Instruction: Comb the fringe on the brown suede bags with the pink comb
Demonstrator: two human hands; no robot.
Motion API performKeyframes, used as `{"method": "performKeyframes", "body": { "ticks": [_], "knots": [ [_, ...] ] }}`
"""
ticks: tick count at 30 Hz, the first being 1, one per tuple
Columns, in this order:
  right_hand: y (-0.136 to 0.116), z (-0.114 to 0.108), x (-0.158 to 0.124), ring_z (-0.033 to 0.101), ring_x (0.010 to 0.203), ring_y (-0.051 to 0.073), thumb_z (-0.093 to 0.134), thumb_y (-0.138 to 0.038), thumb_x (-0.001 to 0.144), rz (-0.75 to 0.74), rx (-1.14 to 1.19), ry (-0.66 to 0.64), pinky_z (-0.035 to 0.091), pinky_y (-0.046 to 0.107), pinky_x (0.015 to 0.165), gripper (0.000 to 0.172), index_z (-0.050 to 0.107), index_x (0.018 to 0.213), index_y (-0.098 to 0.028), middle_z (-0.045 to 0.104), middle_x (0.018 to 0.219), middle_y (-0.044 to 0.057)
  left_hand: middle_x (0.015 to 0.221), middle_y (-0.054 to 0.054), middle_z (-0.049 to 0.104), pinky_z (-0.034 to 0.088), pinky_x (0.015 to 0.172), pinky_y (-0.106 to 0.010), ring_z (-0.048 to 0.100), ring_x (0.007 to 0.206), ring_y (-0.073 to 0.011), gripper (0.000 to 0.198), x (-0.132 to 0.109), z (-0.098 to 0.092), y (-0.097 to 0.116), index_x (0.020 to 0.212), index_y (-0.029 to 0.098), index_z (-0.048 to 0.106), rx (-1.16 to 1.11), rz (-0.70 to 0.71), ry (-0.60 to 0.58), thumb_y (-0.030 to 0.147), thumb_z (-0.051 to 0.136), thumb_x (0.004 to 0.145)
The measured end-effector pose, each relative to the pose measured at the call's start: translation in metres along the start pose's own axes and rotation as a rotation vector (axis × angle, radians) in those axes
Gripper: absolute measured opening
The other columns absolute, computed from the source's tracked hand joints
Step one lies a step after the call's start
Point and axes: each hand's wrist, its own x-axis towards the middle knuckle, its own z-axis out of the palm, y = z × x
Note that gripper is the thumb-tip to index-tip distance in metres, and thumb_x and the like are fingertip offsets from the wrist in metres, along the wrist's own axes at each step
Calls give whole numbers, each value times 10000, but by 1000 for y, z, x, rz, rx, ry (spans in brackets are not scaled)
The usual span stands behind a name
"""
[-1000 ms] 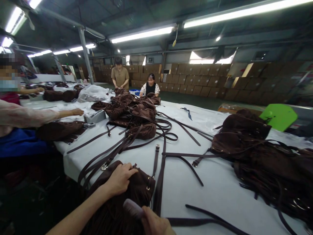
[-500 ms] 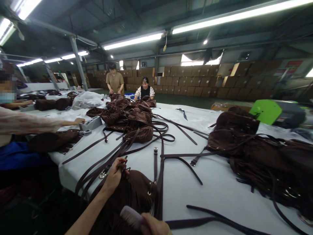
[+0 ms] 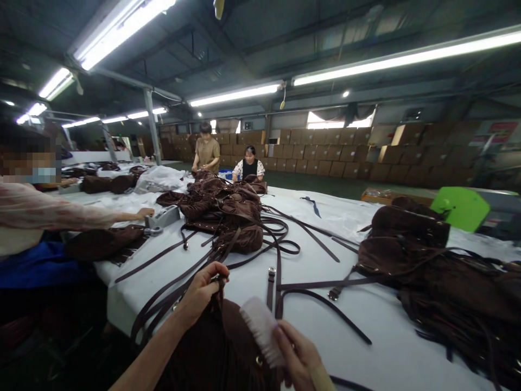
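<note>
My left hand (image 3: 205, 290) is closed on the top of a dark brown fringed bag (image 3: 203, 339), which hangs tilted at the near edge of the table. My fingers pinch it by a strap or cord at its top. In my right hand (image 3: 299, 355) is a pale brush (image 3: 262, 328) with bristles along one side. The brush is at the bag's right side, over its flap; I cannot tell if it touches. Long brown straps (image 3: 163, 296) lie beside the bag, and a short buckled strap (image 3: 271, 279) rests just beyond it.
A pile of brown bags (image 3: 228, 203) covers the middle of the white table (image 3: 317, 331); another pile (image 3: 443, 282) lies at the right. A co-worker's arm (image 3: 81, 212) reaches to a grey device (image 3: 165, 220) at the left. Two people stand or sit beyond; cartons (image 3: 325, 152) line the wall.
The brush in my right hand has lifted from the fringe up and to the right, turning more upright. My left hand with the bag has shifted slightly right. The camera view has tilted up.
</note>
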Motion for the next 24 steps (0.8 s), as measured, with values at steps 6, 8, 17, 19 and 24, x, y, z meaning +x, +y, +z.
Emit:
{"method": "performKeyframes", "body": {
  "ticks": [6,8,17,19,24],
  "knots": [
    [-41,21,85,487,414,87,621,-303,733,59,170,-166,348,166,390,572,486,1278,-190,576,574,-79,645,60,492,323,478,-190,432,518,-79,164,12,8,31,932,199,579,273,10,-211,234,501,792],
    [-48,43,88,520,473,81,661,-277,732,1,248,-352,371,159,425,514,553,1225,-179,616,637,-55,665,52,485,331,507,-198,427,553,-86,214,22,5,37,956,193,598,394,19,-294,219,468,788],
    [-35,103,88,364,270,57,725,-553,743,183,782,-461,263,152,293,468,623,933,-138,486,398,-91,712,21,609,417,577,-235,544,635,-132,482,55,-2,59,1031,205,695,678,-4,-574,71,508,608],
    [-39,104,86,358,275,55,719,-561,742,215,829,-439,276,143,301,446,620,916,-162,459,379,-104,716,13,623,443,609,-271,565,655,-160,533,57,-2,70,1048,203,707,757,20,-593,51,525,570],
    [-51,92,80,298,259,33,668,-590,778,310,898,-522,239,128,274,509,509,520,-181,387,319,-85,1368,-123,542,393,1046,-430,499,1244,-303,867,44,-27,95,1406,204,447,661,59,-449,159,684,573]
  ]
}}
